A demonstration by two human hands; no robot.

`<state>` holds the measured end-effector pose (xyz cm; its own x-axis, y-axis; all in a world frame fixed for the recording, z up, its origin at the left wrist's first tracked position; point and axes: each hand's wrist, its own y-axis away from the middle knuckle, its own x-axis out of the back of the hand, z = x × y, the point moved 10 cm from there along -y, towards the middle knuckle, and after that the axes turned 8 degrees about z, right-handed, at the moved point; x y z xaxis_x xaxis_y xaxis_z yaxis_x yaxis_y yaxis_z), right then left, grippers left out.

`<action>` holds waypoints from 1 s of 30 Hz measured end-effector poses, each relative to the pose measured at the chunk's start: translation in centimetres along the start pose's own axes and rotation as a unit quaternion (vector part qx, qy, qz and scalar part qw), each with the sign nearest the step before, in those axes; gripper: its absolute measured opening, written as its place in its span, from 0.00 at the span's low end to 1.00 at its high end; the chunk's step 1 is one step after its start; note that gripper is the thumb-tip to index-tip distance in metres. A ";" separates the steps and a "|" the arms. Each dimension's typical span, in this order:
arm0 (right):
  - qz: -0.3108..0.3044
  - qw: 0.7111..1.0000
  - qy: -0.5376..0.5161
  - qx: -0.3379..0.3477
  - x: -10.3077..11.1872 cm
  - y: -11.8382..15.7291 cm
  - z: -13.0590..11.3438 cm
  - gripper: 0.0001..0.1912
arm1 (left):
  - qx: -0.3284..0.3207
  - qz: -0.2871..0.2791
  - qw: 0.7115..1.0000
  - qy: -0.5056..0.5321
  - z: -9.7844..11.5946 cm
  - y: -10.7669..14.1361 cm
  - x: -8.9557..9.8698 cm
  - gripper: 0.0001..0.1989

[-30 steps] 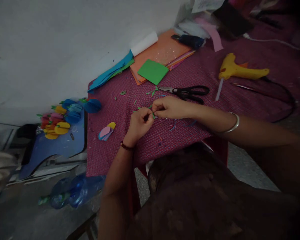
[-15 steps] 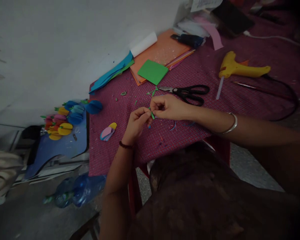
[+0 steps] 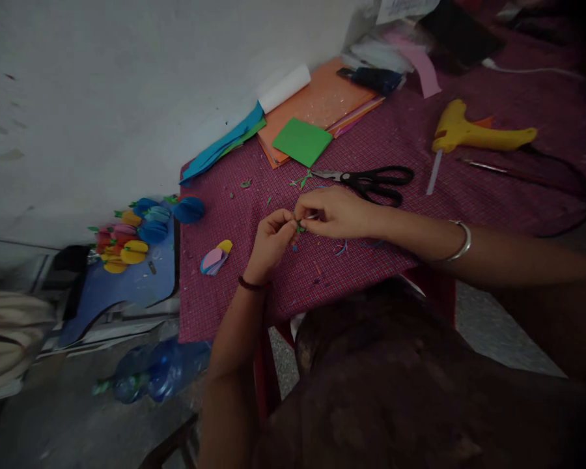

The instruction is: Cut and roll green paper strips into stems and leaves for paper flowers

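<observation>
Over the checked tablecloth (image 3: 209, 306), my left hand (image 3: 271, 241) and my right hand (image 3: 329, 212) meet, fingertips pinched together. Between them is a small green paper piece (image 3: 299, 228), mostly covered by the fingers. Black-handled scissors (image 3: 371, 177) lie just beyond my right hand, blades partly apart. A green paper square (image 3: 303, 141) rests on orange sheets (image 3: 322, 91) past the scissor tips. Left of my left hand lies a small stack of pink, yellow and blue paper cutouts (image 3: 215, 258). Green scraps (image 3: 301, 179) are scattered near the blades.
A yellow glue gun (image 3: 478, 133) lies at the right with its cord. Colourful paper balls (image 3: 131, 244) sit on a blue board (image 3: 141, 280) at the left. Rolled white paper (image 3: 286, 90) and blue sheets (image 3: 224, 144) lie along the wall. A plastic bottle (image 3: 161, 374) is below.
The view has shifted slightly, so everything sits a little further right. My hands stay together, and less of the green piece shows between the fingers.
</observation>
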<state>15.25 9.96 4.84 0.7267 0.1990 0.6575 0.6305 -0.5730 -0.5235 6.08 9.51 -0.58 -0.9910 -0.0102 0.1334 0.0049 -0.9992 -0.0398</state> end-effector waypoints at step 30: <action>-0.023 0.987 0.155 -0.032 -1.5 0.3 0.4 0.07 | 0.027 0.024 0.998 -0.053 -2.0 -0.6 -0.1 0.06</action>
<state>14.46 9.88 3.50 0.5740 -0.0207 0.8186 0.6349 -0.6200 -0.4609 5.89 10.20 -2.50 -0.9699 -0.0596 0.2361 0.0625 -0.9980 0.0050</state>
